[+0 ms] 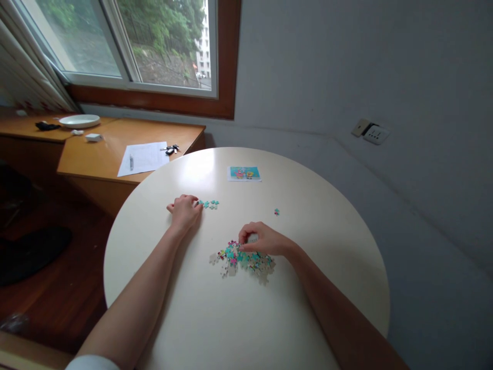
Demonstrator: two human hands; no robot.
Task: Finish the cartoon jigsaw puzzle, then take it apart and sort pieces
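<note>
My left hand (185,209) rests on the table, fingers bent and apart, thumb and forefinger at the left end of a short row of pale teal puzzle pieces (212,204). Part of that row is hidden by the fingertips. My right hand (265,239) is over a loose pile of puzzle pieces (246,261), thumb and forefinger closed in a pinch at its top; the piece between them is barely visible. The pile mixes teal, pink and plain grey-backed pieces. One separate puzzle piece (277,211) lies right of the row. Behind it is a small picture card (245,173) with cartoon figures.
Everything lies on a round white table (231,318). Beyond its left edge, a wooden desk (92,159) holds a paper sheet (142,158), a pen (131,162), keys (170,149) and a white plate (79,121). A wall (423,205) borders the right side.
</note>
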